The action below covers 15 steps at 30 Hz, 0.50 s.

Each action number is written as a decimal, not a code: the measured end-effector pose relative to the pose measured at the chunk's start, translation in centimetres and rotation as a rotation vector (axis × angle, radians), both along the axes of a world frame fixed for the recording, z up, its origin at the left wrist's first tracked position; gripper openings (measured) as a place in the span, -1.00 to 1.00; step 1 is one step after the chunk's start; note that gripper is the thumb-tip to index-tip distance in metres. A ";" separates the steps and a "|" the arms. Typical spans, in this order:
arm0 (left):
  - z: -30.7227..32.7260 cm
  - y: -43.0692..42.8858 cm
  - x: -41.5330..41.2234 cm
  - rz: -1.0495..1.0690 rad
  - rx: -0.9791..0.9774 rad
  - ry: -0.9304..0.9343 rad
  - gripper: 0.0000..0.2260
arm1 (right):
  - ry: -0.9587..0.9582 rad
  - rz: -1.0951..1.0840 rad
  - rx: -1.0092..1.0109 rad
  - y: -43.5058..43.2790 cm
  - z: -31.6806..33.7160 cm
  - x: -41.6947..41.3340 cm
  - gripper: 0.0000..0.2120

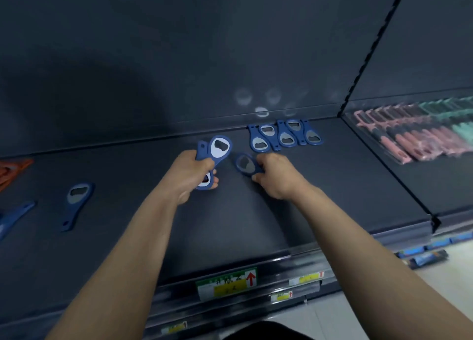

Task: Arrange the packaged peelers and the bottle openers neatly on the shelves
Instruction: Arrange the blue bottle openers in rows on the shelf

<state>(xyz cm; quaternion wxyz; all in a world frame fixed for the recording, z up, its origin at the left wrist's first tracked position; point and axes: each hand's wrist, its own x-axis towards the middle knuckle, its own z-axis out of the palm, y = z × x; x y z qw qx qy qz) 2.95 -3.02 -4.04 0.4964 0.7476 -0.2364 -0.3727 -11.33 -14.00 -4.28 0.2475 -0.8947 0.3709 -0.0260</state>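
On a dark shelf (332, 191), several blue bottle openers (284, 136) lie packed side by side in a row near the back wall. My left hand (190, 176) grips a small bunch of blue bottle openers (217, 147) above the shelf's middle. Just right of it, my right hand (276, 176) pinches a single blue bottle opener (246, 164) by its handle, low over the shelf in front of the row. A loose blue opener (76, 201) lies at the left, and another (15, 217) sits at the left edge. Packaged pink and green peelers (419, 132) are lined up on the neighbouring shelf at the right.
An orange item (12, 171) shows at the far left edge. Price labels (227, 283) run along the shelf's front rail, with lower shelf edges beneath. A black slotted upright (368, 58) divides the two shelf bays. Blue packages (425, 255) lie on a lower level at the right.
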 end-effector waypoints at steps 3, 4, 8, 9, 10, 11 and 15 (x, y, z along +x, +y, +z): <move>-0.2 -1.2 -0.3 -0.041 -0.049 0.001 -0.90 | -0.155 -0.184 0.070 -0.8 0.0 -0.7 -0.74; -0.2 -1.6 -0.4 -0.051 -0.063 0.004 -0.90 | -0.189 -0.234 0.100 -1.1 -0.1 -0.9 -0.69; -0.5 -2.7 -0.4 -0.030 -0.080 0.028 -0.88 | -0.309 -0.393 0.164 -2.2 -0.3 -1.2 -0.81; -0.5 -2.8 -0.3 -0.024 -0.082 0.040 -0.88 | -0.354 -0.429 0.194 -2.5 -0.4 -1.2 -0.87; -0.5 -3.0 -0.2 -0.023 -0.083 0.052 -0.88 | -0.387 -0.459 0.228 -2.8 -0.4 -1.1 -0.87; -0.5 -3.1 -0.1 -0.025 -0.080 0.065 -0.88 | -0.406 -0.481 0.254 -3.1 -0.4 -1.0 -0.85; -0.7 -3.8 0.1 0.028 -0.050 0.097 -0.91 | -0.436 -0.492 0.276 -4.4 -0.5 -0.6 -0.87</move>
